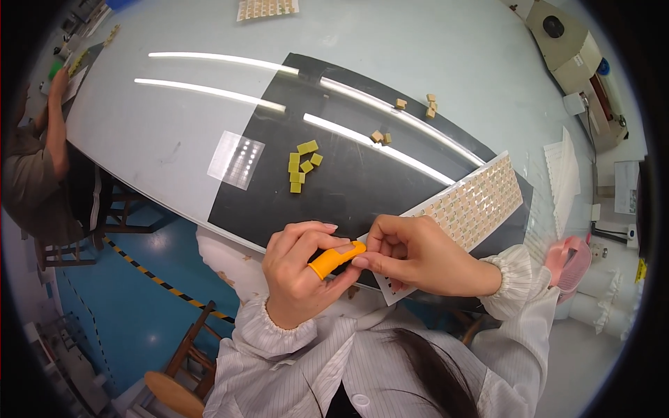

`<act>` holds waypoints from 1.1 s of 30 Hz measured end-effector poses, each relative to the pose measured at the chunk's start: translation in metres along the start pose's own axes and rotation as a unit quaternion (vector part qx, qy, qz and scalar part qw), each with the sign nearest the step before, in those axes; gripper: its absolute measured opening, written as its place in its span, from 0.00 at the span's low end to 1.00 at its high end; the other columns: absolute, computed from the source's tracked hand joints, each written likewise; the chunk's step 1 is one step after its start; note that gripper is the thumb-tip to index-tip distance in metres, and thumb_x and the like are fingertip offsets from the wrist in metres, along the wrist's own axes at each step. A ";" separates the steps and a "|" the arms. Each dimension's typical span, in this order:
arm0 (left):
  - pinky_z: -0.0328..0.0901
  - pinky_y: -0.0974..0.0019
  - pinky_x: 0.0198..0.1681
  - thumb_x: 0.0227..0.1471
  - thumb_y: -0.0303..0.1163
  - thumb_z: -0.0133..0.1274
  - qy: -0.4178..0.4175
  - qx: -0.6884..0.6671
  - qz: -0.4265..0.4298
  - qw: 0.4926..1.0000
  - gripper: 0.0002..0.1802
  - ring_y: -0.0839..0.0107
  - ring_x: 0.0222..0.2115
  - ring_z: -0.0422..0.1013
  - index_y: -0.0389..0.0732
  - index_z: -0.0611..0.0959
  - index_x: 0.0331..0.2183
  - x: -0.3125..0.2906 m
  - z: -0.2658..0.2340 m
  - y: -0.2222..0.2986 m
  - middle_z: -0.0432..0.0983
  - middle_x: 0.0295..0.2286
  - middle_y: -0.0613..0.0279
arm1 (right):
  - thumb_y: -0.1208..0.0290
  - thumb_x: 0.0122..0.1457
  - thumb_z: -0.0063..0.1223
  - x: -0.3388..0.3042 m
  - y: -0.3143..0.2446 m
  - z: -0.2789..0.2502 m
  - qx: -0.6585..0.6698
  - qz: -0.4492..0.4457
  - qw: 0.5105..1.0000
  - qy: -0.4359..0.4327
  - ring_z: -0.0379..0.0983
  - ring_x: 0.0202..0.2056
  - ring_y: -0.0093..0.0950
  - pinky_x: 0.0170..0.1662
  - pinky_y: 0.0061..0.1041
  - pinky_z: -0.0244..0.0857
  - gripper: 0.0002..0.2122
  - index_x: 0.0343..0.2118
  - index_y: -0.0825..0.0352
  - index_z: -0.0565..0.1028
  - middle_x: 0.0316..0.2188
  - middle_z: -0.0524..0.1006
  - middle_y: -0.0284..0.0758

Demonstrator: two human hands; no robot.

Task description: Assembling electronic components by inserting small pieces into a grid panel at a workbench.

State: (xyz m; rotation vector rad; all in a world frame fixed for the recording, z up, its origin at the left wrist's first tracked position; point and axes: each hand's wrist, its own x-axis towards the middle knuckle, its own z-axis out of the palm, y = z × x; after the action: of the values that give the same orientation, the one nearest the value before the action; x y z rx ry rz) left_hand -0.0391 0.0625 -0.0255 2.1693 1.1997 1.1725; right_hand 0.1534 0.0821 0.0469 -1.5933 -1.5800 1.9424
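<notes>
My left hand (300, 268) has an orange finger cot (338, 259) over one finger, and its fingers are bent into a pinch. My right hand (428, 258) meets it fingertip to fingertip, also pinching. Whatever lies between the fingertips is too small and hidden to name. Beneath my right hand and out to its right lies a white sheet (481, 198) covered with rows of small beige pieces. Several yellow-green blocks (295, 163) sit in a loose cluster on the black mat (334, 167), beyond my left hand.
Small tan blocks (377, 136) are scattered farther back on the mat. A clear square sheet (237, 160) overlaps its left edge. Another sheet of pieces (267, 8) lies at the far side. Machine (568, 42) and pink mesh item (568, 265) stand right; a co-worker (42, 167) sits left.
</notes>
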 end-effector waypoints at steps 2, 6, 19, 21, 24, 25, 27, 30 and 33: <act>0.63 0.64 0.36 0.28 0.29 0.71 -0.003 0.003 0.007 1.000 0.14 0.67 0.35 0.73 0.43 0.84 0.24 0.001 0.000 0.003 0.76 0.27 0.69 | 0.70 0.61 0.55 -0.004 0.000 -0.005 -0.028 -0.001 1.000 0.002 0.72 0.20 0.14 0.22 0.14 0.65 0.09 0.31 0.70 0.70 0.19 0.74 0.28; 0.65 0.62 0.38 0.26 0.30 0.72 -0.018 0.021 -0.012 1.000 0.15 0.64 0.35 0.72 0.42 0.84 0.23 -0.004 0.002 0.002 0.75 0.26 0.68 | 0.70 0.60 0.56 -0.001 0.015 -0.012 -0.068 -0.132 0.989 -0.004 0.73 0.19 0.18 0.22 0.19 0.64 0.09 0.32 0.69 0.70 0.18 0.75 0.31; 0.64 0.62 0.40 0.29 0.34 0.74 -0.040 0.028 0.006 0.999 0.18 0.64 0.39 0.72 0.41 0.84 0.26 -0.008 -0.002 0.000 0.77 0.29 0.67 | 0.68 0.54 0.63 -0.029 0.002 -0.065 -0.338 -0.258 0.785 0.451 0.66 0.17 0.22 0.22 0.19 0.61 0.13 0.34 0.69 0.71 0.16 0.69 0.33; 0.65 0.59 0.43 0.30 0.31 0.73 -0.041 0.037 0.013 0.998 0.17 0.61 0.43 0.70 0.39 0.84 0.26 -0.006 -0.002 0.002 0.77 0.30 0.65 | 0.69 0.54 0.63 -0.032 0.001 -0.073 -0.320 -0.259 0.783 0.467 0.66 0.17 0.22 0.22 0.18 0.60 0.12 0.34 0.69 0.71 0.16 0.69 0.33; 0.66 0.58 0.44 0.30 0.29 0.72 -0.038 0.050 0.021 0.998 0.16 0.59 0.45 0.68 0.37 0.84 0.26 -0.006 -0.001 0.004 0.77 0.31 0.64 | 0.71 0.55 0.62 -0.034 0.003 -0.080 -0.297 -0.276 0.782 0.474 0.65 0.18 0.22 0.23 0.19 0.61 0.10 0.34 0.69 0.72 0.17 0.69 0.33; 0.66 0.58 0.44 0.30 0.29 0.72 -0.040 0.053 0.019 0.998 0.16 0.59 0.45 0.68 0.37 0.84 0.26 -0.006 0.000 0.004 0.77 0.31 0.64 | 0.70 0.55 0.62 -0.033 0.005 -0.080 -0.320 -0.272 0.798 0.432 0.67 0.19 0.24 0.24 0.21 0.62 0.10 0.33 0.69 0.72 0.18 0.70 0.34; 0.66 0.58 0.44 0.31 0.29 0.72 -0.035 0.063 0.024 0.997 0.16 0.59 0.45 0.69 0.37 0.84 0.26 -0.006 0.000 0.006 0.76 0.31 0.64 | 0.68 0.54 0.61 -0.032 0.011 -0.080 -0.387 -0.259 0.824 0.323 0.70 0.22 0.30 0.26 0.26 0.64 0.11 0.31 0.68 0.72 0.20 0.72 0.35; 0.66 0.58 0.45 0.32 0.30 0.72 -0.031 0.062 0.006 0.998 0.16 0.59 0.45 0.69 0.37 0.84 0.27 -0.008 0.000 0.006 0.76 0.32 0.63 | 0.60 0.54 0.60 -0.028 0.015 -0.067 -0.470 -0.197 0.849 0.135 0.74 0.27 0.39 0.31 0.33 0.66 0.15 0.28 0.69 0.71 0.25 0.74 0.39; 0.66 0.59 0.44 0.34 0.30 0.71 -0.029 0.055 0.010 0.998 0.17 0.59 0.45 0.69 0.36 0.83 0.29 -0.007 0.003 0.004 0.76 0.32 0.62 | 0.57 0.55 0.58 -0.017 0.027 -0.047 -0.473 -0.196 0.852 0.110 0.74 0.27 0.40 0.31 0.33 0.67 0.17 0.28 0.70 0.71 0.26 0.74 0.39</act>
State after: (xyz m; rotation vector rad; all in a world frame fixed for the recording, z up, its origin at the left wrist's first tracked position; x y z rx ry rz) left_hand -0.0366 0.0546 -0.0273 2.2847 1.2477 1.0681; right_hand 0.2102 0.0872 0.0421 -1.4512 -2.6762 0.7165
